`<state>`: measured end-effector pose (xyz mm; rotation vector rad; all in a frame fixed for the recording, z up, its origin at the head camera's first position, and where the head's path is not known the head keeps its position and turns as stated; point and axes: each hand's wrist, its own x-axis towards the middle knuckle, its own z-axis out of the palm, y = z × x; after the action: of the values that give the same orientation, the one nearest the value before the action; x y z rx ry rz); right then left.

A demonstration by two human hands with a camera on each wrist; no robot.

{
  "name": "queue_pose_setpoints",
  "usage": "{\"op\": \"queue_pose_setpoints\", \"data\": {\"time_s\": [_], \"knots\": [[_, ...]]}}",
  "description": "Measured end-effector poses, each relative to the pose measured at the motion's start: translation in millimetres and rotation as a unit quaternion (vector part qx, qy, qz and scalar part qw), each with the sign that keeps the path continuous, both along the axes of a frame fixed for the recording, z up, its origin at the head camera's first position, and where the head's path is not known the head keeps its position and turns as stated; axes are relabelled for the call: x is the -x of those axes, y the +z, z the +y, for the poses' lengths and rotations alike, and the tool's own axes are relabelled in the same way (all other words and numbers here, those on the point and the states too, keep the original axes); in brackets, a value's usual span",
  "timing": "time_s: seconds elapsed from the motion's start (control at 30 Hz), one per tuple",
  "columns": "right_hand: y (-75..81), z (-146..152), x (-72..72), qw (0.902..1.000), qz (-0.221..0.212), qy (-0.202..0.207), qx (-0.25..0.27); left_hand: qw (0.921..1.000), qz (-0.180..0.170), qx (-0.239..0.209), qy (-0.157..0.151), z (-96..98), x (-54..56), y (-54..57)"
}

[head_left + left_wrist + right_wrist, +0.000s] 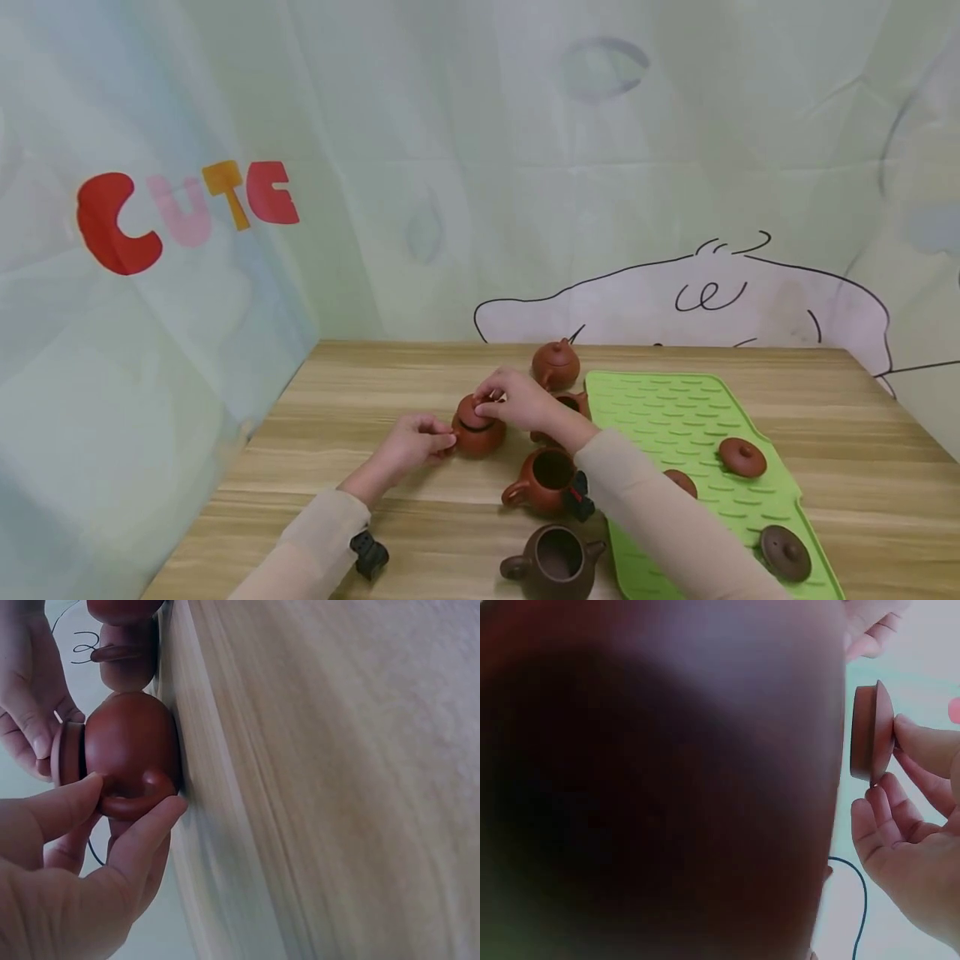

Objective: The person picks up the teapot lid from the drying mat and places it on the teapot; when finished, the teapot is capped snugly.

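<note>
A reddish-brown teapot (pixel 480 443) rests on the table, its handle pinched between the thumb and fingers of my left hand (pixel 407 450). My right hand (pixel 525 404) holds the round teapot lid (pixel 469 412) by its knob, over the teapot's mouth. The lid is slightly tilted, and a dark gap shows between it and the rim. In the left wrist view, the lid (pixel 69 754) stands close against the teapot body (pixel 131 735). The right wrist view shows the lid (pixel 870 731) with thumb and fingertips at its knob and edge; a large blurred teapot fills the left side.
A lidded teapot (pixel 557 365) stands at the back. Nearer are a lidless teapot (pixel 573 402) partly behind my right hand, an orange-brown one (pixel 536 492) and a dark brown one (pixel 555 575). The green mat (pixel 645 400) at right bears lids (pixel 742 457), one partly behind my sleeve.
</note>
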<state>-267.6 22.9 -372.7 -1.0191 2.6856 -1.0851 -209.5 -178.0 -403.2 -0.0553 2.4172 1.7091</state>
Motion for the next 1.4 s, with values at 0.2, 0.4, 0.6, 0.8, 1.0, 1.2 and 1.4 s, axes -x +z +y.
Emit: {"op": "queue_pose_setpoints", "data": {"time_s": [0.2,0.4,0.6,0.8,1.0,1.2,1.4], "knots": [[-3.1,-3,-0.8,0.9998,-0.013,-0.014,-0.006,1.0,-0.003,0.006,0.001,-0.4,-1.4,2.1],[-6.9,-5,-2.0,0.9997,0.0,-0.019,-0.014,1.0,-0.003,0.005,0.003,0.3,-2.9,3.6],[-10.2,-6,-1.3,0.9994,0.016,-0.023,-0.022,1.0,-0.006,0.0,-0.001,0.7,-3.1,4.4],[-11.5,-7,-1.0,0.9988,0.025,-0.03,-0.03,1.0,-0.009,0.0,-0.005,0.0,-1.9,3.1],[-11.8,-7,-2.2,0.9988,0.023,-0.032,-0.03,0.9999,-0.01,0.0,-0.008,0.1,-1.1,2.2],[-9.3,-6,-3.2,0.9989,0.011,-0.03,-0.035,1.0,-0.008,0.0,-0.003,0.3,-0.6,1.4],[3.9,6,-7.5,0.9989,-0.031,-0.036,-0.006,0.9997,-0.011,-0.008,0.02,1.9,-1.3,0.4]]}}
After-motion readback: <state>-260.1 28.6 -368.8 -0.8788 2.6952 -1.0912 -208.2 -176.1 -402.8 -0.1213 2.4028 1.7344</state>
